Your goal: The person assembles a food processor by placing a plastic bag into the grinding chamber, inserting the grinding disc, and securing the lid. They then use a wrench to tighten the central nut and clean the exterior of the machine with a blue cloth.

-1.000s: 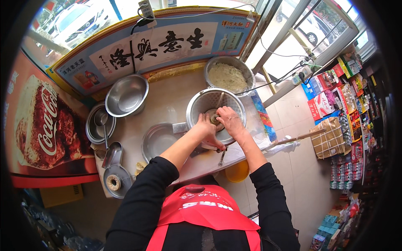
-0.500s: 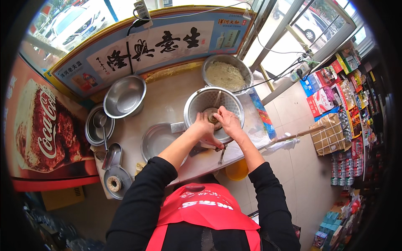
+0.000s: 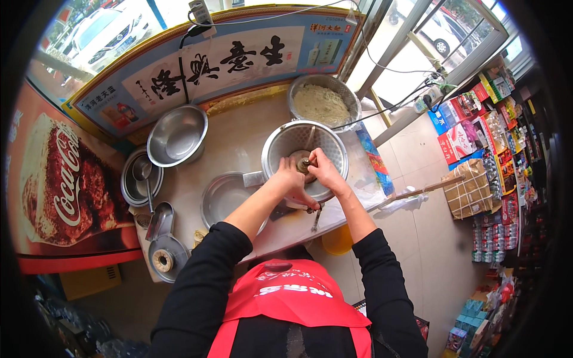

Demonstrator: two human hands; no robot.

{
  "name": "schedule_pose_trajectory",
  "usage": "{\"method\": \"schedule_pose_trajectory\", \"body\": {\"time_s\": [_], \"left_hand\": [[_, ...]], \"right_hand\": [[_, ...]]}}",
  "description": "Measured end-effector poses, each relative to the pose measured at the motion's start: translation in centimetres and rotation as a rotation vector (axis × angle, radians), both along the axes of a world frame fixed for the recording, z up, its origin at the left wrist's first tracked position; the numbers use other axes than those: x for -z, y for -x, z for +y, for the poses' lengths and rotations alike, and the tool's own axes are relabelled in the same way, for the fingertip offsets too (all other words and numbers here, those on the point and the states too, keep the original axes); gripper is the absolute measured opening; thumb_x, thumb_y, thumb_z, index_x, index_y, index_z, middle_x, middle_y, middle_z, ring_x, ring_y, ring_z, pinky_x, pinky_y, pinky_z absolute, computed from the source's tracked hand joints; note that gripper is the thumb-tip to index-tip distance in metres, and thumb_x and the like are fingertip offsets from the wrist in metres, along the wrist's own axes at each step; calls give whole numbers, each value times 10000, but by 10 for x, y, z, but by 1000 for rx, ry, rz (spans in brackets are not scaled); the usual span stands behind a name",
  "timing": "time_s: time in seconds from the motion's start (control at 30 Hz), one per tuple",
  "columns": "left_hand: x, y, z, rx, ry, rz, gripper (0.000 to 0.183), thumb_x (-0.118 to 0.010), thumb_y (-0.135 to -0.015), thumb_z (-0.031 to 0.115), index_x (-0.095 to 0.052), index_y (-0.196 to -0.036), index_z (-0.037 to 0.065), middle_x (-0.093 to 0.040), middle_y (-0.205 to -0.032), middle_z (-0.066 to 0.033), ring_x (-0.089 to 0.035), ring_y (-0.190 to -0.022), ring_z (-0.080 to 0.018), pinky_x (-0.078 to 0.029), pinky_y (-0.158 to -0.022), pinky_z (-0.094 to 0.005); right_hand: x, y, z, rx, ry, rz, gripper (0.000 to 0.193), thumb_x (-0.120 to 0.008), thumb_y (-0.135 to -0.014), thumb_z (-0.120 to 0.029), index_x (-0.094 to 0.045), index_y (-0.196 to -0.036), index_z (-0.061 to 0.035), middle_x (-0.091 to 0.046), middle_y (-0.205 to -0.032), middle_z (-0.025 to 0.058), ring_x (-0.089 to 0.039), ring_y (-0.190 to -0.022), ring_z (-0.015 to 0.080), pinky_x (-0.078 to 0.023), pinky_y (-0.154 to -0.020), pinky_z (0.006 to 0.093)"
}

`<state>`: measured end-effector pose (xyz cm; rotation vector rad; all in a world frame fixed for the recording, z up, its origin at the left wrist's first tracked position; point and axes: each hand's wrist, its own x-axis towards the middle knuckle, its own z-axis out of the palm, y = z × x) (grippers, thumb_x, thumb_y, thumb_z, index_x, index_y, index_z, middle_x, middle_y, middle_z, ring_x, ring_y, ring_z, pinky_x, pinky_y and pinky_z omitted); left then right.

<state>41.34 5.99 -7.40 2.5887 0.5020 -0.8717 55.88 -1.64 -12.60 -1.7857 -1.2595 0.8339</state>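
A round steel machine bowl [image 3: 333, 143] with a perforated-looking inner wall and a side handle stands near the table's front edge. In its middle a dark metal spindle fitting [image 3: 304, 164] rises from a brownish round base. My right hand [image 3: 325, 173] pinches this fitting from the right, finger and thumb close together. My left hand [image 3: 291, 181] reaches in over the near left rim. Its fingers lie stretched by the base, and the thumb points apart toward the near rim. A small metal lever [image 3: 316, 219] hangs below that rim. Palms and some fingertips are hidden.
A perforated basin [image 3: 296, 90] of pale, flour-like stuff stands behind the bowl. Left are a shallow pan [image 3: 218, 200], a steel basin [image 3: 178, 137], a ladle [image 3: 148, 182], a scoop [image 3: 160, 224] and a round metal part with a ring [image 3: 163, 261]. A cable [image 3: 382, 112] crosses behind.
My right hand has shifted slightly on the spindle fitting, and more of the fitting shows between my hands. My left hand's fingers have moved a little; the bowl stays in place.
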Motion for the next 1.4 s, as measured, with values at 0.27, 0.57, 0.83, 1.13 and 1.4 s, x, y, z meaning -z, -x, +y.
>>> {"method": "schedule_pose_trajectory", "body": {"time_s": [0.27, 0.57, 0.83, 1.13, 1.4], "left_hand": [[-3, 8, -1, -5, 25, -131, 1275, -616, -575, 918, -385, -1547, 128, -362, -1515, -351, -154, -1482, -523, -44, -1194, -609], [1, 6, -1, -5, -30, -93, 1310, -610, -556, 941, -359, -1560, 138, -243, -1574, -352, -92, -1505, -501, -38, -1209, -593], [-6, 9, -3, 5, -5, -120, 1256, -628, -577, 908, -332, -1578, 209, -221, -1586, -341, -69, -1504, -512, -30, -1207, -598], [7, 0, -2, -41, -10, -41, 1280, -676, -510, 905, -426, -1534, 178, -95, -1577, -415, -42, -1500, -530, -39, -1220, -554], [10, -1, -2, -22, -30, -81, 1275, -679, -511, 905, -462, -1509, 142, -142, -1544, -451, -106, -1482, -554, -70, -1218, -552]], "right_hand": [[-19, 3, -3, -67, -79, -297, 216, -608, -854, -24, -542, -1059, -44, -639, -949, 153, -636, -918, 331, -513, -815, 426], [-37, -4, 9, -463, -186, -1078, 222, -673, -862, -201, -555, -1024, -105, -602, -912, 92, -616, -897, 269, -518, -758, 393], [-32, 3, 13, -459, -103, -1159, 205, -633, -857, -175, -553, -1033, -107, -634, -922, 71, -637, -889, 251, -518, -751, 380], [-13, 15, 8, -247, -75, -1094, 199, -606, -871, -140, -529, -1047, -86, -658, -905, 98, -679, -873, 271, -563, -689, 384], [-4, 25, 8, -121, -59, -1068, 187, -612, -876, -152, -520, -1026, -90, -663, -889, 108, -691, -850, 272, -580, -672, 386]]}}
